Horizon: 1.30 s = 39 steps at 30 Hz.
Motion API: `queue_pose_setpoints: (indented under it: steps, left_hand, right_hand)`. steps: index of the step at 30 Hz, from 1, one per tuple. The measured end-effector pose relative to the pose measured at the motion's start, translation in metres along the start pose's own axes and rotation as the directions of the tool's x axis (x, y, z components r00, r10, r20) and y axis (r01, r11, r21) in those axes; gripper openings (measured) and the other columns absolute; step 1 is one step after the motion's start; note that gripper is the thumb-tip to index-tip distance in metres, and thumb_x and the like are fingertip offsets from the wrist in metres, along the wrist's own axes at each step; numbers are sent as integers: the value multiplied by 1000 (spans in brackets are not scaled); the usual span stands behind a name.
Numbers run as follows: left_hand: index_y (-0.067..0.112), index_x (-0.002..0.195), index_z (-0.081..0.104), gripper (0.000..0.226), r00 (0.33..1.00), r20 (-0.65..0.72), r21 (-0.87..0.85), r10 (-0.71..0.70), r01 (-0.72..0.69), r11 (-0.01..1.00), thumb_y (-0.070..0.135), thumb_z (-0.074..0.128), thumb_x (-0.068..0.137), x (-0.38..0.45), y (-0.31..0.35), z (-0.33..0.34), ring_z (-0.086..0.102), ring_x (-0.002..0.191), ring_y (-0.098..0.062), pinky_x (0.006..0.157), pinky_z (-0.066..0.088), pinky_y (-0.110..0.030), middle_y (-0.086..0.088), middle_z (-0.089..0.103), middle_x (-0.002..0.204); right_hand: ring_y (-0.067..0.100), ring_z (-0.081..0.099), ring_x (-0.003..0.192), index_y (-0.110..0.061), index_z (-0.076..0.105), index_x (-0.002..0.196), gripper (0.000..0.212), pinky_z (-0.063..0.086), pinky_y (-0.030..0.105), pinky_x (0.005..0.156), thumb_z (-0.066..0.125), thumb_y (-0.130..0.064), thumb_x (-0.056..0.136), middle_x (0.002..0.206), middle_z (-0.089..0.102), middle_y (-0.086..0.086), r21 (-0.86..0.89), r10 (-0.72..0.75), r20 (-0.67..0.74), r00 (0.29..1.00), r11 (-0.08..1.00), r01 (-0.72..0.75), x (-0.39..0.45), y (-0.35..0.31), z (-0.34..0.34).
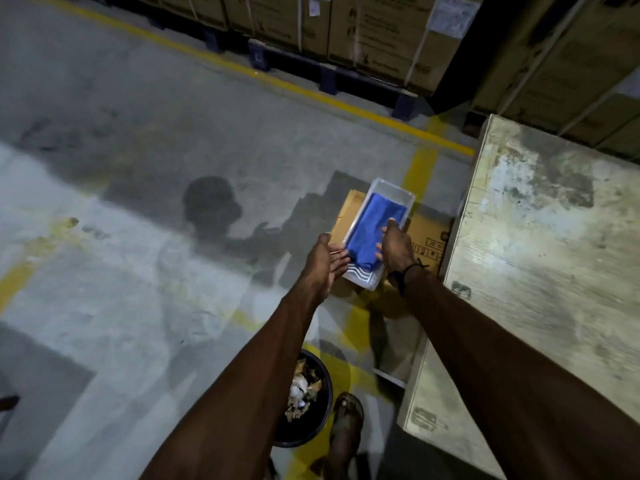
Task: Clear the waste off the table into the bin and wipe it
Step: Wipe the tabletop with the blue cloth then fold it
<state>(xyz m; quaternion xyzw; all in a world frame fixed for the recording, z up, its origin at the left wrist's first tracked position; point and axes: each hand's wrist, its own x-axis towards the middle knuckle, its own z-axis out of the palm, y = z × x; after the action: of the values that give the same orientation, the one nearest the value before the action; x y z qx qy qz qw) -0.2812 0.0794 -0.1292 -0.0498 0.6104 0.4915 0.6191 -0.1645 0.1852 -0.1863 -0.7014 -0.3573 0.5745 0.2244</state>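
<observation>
Over the tray (381, 188), both hands (327, 263) touch the blue cloth (372, 233).

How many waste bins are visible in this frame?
1. The black bin stands on the floor near the table, holding crumpled waste. Others may lie outside the view.

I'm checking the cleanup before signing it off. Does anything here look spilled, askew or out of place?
Nothing looks spilled. The waste sits inside the black bin, the table shows only stains, and the blue cloth lies folded in the clear tray between both hands.
</observation>
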Motion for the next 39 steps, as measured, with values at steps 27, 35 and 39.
queue_pose_setpoints:
  steps: [27,35,39]
  left_hand:
    - [-4,138,61,83,991,-117,-365,71,-110,925,65,27,106,33,-19,68,53,136,-30,113,39,-32,-18,59,145]
    - [-2,120,70,74,970,-9,-342,244,-232,911,58,29,109,-11,9,71,68,115,-27,114,46,-37,-14,74,117]
    - [-1,118,70,70,965,38,-329,260,-234,915,54,28,109,-45,20,69,72,110,-25,104,52,-32,-14,76,118]
  right_hand:
    - [35,50,138,-7,42,153,79,44,44,110,30,-68,103,145,53,16,134,240,251,938,951,-279,1,-43,-13]
    - [21,56,63,-8,59,87,37,47,26,60,37,-30,107,68,61,9,226,185,435,881,925,-306,-35,-75,-35]
    - [21,63,54,-5,60,116,34,52,23,49,51,-34,99,79,63,8,364,199,493,847,837,-408,-59,-94,-47]
